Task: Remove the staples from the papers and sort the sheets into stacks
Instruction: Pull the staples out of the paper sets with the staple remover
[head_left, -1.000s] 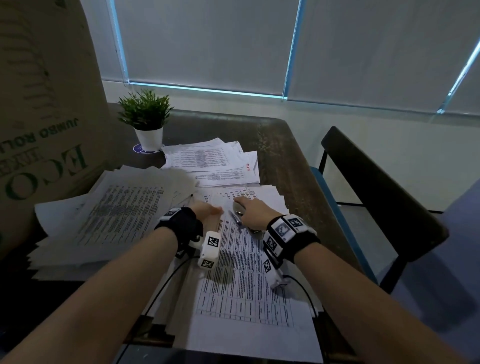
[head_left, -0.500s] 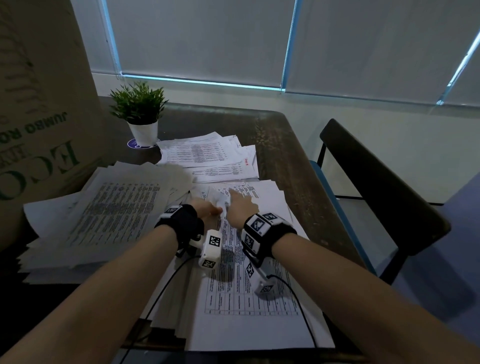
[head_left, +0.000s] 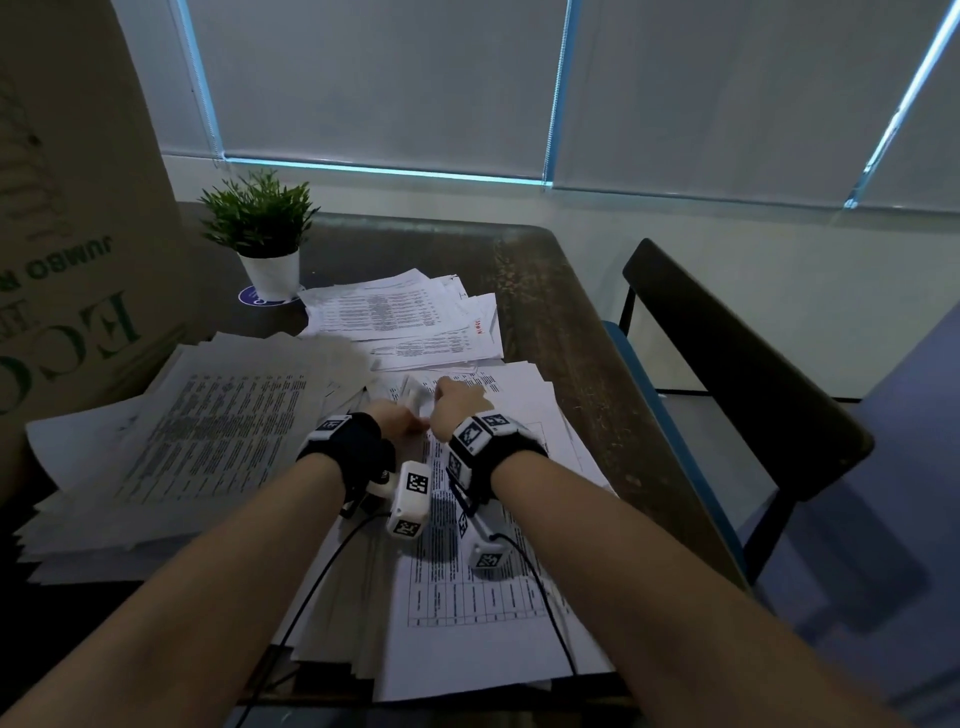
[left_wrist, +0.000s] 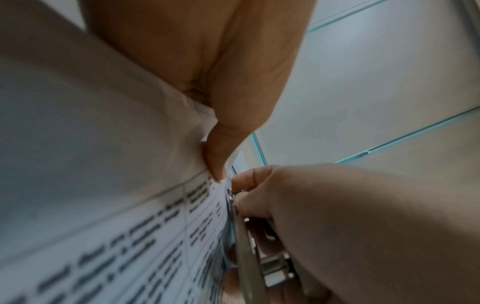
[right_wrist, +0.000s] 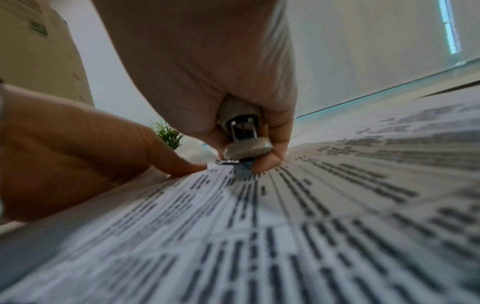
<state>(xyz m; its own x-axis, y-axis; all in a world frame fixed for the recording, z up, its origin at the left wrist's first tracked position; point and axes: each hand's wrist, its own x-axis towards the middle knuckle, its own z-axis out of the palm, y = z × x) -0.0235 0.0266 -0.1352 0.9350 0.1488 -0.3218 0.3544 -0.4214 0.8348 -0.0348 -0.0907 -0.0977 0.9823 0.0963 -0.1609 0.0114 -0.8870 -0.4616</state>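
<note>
Two hands meet at the far corner of the printed packet (head_left: 467, 587) in our head view, on the desk (head_left: 561, 322): our left hand (head_left: 400, 418) lies on the corner and our right hand (head_left: 460, 408) sits just beside it, with a loose stack (head_left: 208, 441) to the left and another pile (head_left: 400, 317) further back near the potted plant (head_left: 260, 228). From the left wrist, we see our left thumb (left_wrist: 221, 152) pinching up the corner of the top sheet (left_wrist: 91, 164), while our right hand (left_wrist: 350, 216) is clenched round a metal staple remover (left_wrist: 246, 246) whose tip reaches that same corner. From the right wrist, our grip is closed on the staple remover (right_wrist: 244, 139), its long axis pointing steeply down at the paper (right_wrist: 311, 226), and our left fingertip (right_wrist: 187, 166) presses the sheet just to its left. The staple itself is too small to make out; we judge it lies at the tool's tip, so the right hand is the one to act.
</note>
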